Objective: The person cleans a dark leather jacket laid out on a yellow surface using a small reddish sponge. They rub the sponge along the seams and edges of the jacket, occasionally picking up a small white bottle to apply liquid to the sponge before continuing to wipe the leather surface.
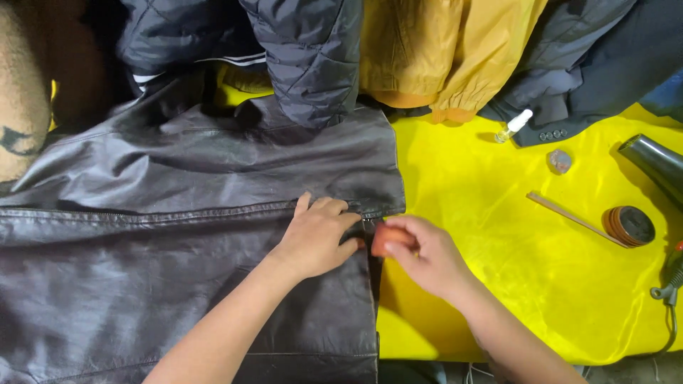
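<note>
Forearms: both are seen entering from the lower edge, bare, converging on the jacket edge.
Left hand [316, 235]: laid palm down on the dark leather jacket [178, 242], fingers loosely curled and pressed flat; nothing is gripped, the leather is only held down.
Right hand [427, 256]: closed in a pinch around a small reddish-brown block [383, 238]; the block is held at the jacket's right edge, beside the zipper end.
Key relation: the block is located between the two hands, touching the left fingertips; the zipper seam [178, 213] is aligned left to right, ending at the hands. The right hand is nearer the block.
Jacket: smooth, creased, glossy leather, spread flat over the left half of the counter [498, 284].
Counter cover: bright yellow, shiny, slightly wrinkled sheet.
Adjacent items: a small clear spray bottle [514, 125], a small stone-like lump [559, 161], a thin wooden stick [569, 217], a round open tin [629, 225], and a dark hair dryer [654, 163] are placed well apart to the right.
Rear: quilted dark jackets [306, 57] and an orange garment [441, 50] are piled.
</note>
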